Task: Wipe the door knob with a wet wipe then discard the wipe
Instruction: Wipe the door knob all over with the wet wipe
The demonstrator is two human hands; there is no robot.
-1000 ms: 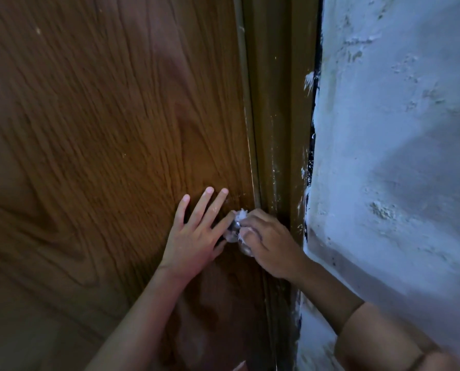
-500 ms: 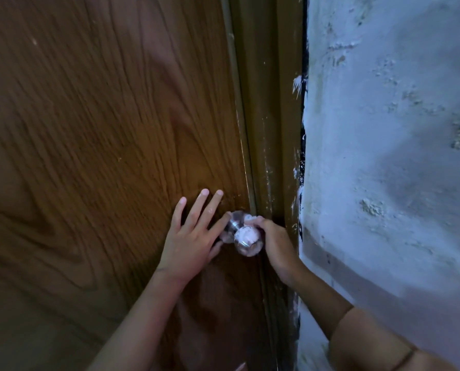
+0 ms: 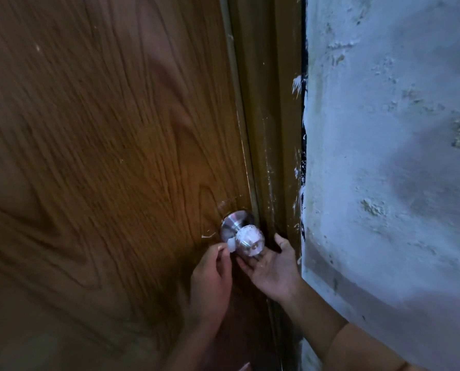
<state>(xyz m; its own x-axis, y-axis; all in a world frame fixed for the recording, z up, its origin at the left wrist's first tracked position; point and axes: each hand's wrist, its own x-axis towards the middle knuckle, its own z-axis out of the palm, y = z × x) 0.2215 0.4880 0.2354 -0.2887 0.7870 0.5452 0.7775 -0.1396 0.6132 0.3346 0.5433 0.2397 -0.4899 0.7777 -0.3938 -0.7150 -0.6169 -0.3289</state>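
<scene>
A round metal door knob [image 3: 247, 238] with a silver rose plate sits on the brown wooden door [image 3: 111, 156], close to its right edge. My left hand [image 3: 213, 274] is just below and left of the knob. Its fingertips pinch a small white wet wipe [image 3: 231, 244] against the knob's left side. My right hand [image 3: 273, 266] is under and to the right of the knob, palm up and fingers spread, with the fingertips touching the knob's underside. The knob's front face looks whitish and patchy.
The dark brown door frame [image 3: 271, 129] runs upright just right of the knob. Beyond it stands a rough, pale blue plastered wall [image 3: 384, 156], close to my right forearm.
My left hand has left the door panel and come down to the knob, where it now pinches the wipe. My right hand has come off the knob's front and turned palm up beneath it.
</scene>
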